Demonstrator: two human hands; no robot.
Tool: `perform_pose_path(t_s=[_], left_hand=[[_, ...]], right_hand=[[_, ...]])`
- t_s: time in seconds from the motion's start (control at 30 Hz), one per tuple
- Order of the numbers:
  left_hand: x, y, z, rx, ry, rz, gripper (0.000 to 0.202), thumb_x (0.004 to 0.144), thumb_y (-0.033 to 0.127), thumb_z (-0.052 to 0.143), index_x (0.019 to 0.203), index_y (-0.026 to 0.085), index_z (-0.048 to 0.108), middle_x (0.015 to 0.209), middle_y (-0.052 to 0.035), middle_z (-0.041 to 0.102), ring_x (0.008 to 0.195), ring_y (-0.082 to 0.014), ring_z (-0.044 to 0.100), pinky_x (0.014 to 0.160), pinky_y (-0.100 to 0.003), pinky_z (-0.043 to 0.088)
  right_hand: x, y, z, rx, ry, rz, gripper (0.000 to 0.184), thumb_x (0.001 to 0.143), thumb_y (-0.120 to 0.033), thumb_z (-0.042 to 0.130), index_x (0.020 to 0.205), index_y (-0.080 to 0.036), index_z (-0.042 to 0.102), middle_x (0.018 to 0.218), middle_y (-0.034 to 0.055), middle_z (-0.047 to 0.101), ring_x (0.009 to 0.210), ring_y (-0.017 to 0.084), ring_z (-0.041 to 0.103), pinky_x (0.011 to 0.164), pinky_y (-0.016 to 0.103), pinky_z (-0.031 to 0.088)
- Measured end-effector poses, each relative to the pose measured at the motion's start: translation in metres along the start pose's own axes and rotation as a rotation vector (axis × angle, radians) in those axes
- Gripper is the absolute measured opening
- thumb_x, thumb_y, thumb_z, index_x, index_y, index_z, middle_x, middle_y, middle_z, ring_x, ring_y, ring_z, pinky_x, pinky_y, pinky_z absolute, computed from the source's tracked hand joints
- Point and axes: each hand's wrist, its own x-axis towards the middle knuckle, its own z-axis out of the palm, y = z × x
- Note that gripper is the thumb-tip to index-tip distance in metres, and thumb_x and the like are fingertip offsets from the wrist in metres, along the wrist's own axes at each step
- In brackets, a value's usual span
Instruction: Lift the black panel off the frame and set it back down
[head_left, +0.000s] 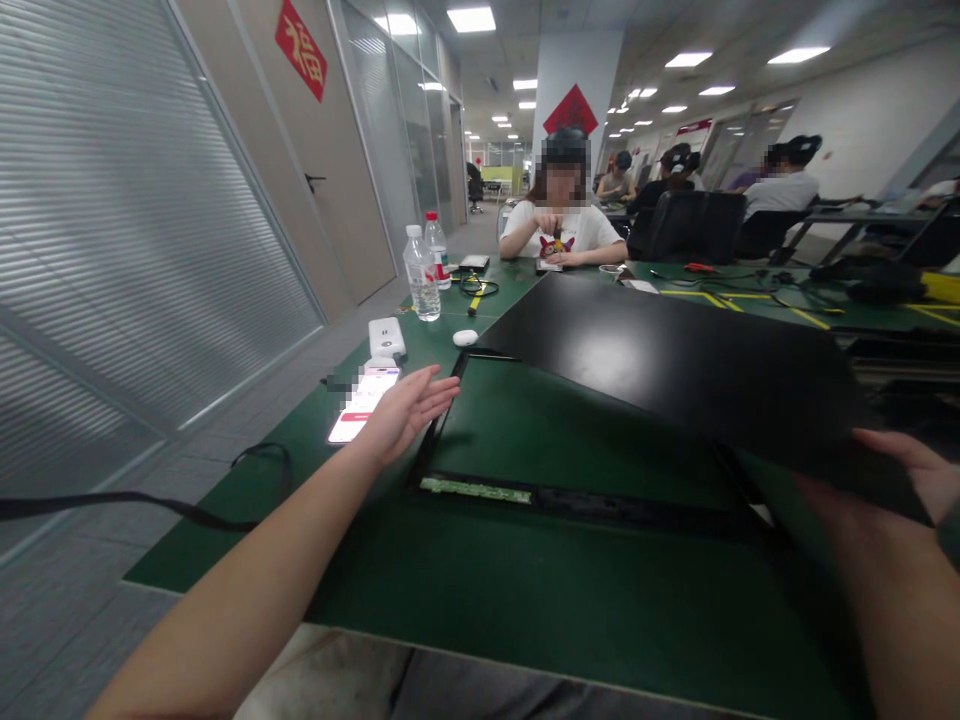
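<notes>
My right hand (900, 465) grips the near right corner of a large, thin black panel (675, 340), thumb on top. The panel is tilted over a black rectangular frame (630, 508) lying on the green table and hides much of its far and right sides. Along the frame's front strip sits a narrow green circuit board (476, 490). My left hand (412, 410) is at the frame's left side with its fingers stretched out, holding nothing. Just left of it lies a phone (364, 405) with a lit screen.
Two plastic bottles (424, 280) stand at the table's (555, 590) far left. A white device (386, 338) and a small white case (465, 338) lie nearer. A black strap (150, 503) crosses the left edge. Opposite sits a person (600, 230); cables (480, 287) lie between us.
</notes>
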Motion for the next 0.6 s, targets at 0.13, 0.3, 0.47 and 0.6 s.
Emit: perform_pose_path(t_s=[0.13,0.3,0.47,0.6], left_hand=[[-0.001,0.006,-0.001,-0.115,-0.067,-0.066,0.049,0.102,0.046,0.069,0.138,0.012,0.062,0.129,-0.0247,0.078,0.127,-0.0326,0.075,0.110,-0.044,0.059],[-0.001,0.013,-0.007,-0.226,-0.099,-0.133,0.037,0.105,0.032,0.060,0.130,0.007,0.072,0.100,-0.0155,0.084,0.086,-0.0220,0.082,0.080,-0.029,0.068],[-0.004,0.019,-0.009,-0.149,-0.150,-0.133,0.047,0.086,0.019,0.070,0.133,0.013,0.076,0.093,-0.0086,0.084,0.069,-0.0195,0.077,0.057,-0.024,0.061],[-0.005,0.024,-0.008,-0.059,-0.171,-0.086,0.062,0.073,0.020,0.073,0.135,0.015,0.077,0.109,-0.0101,0.084,0.091,-0.0309,0.081,0.064,-0.030,0.063]], right_hand=[[-0.004,-0.001,0.001,-0.073,-0.079,0.045,0.033,0.055,-0.012,0.062,0.084,-0.024,0.074,0.104,0.0110,0.079,0.100,0.032,0.076,0.089,0.054,0.066],[-0.008,0.005,0.006,-0.124,-0.061,0.076,0.032,0.052,-0.015,0.062,0.081,-0.022,0.072,0.095,0.0118,0.079,0.097,0.035,0.077,0.093,0.055,0.065],[-0.014,0.009,0.012,-0.206,-0.139,0.150,0.039,0.050,-0.015,0.063,0.087,-0.022,0.072,0.092,0.0126,0.079,0.098,0.036,0.077,0.092,0.054,0.064],[-0.014,0.012,0.011,-0.317,-0.266,0.270,0.042,0.053,-0.015,0.067,0.094,-0.022,0.072,0.097,0.0129,0.080,0.096,0.036,0.078,0.086,0.053,0.065]])
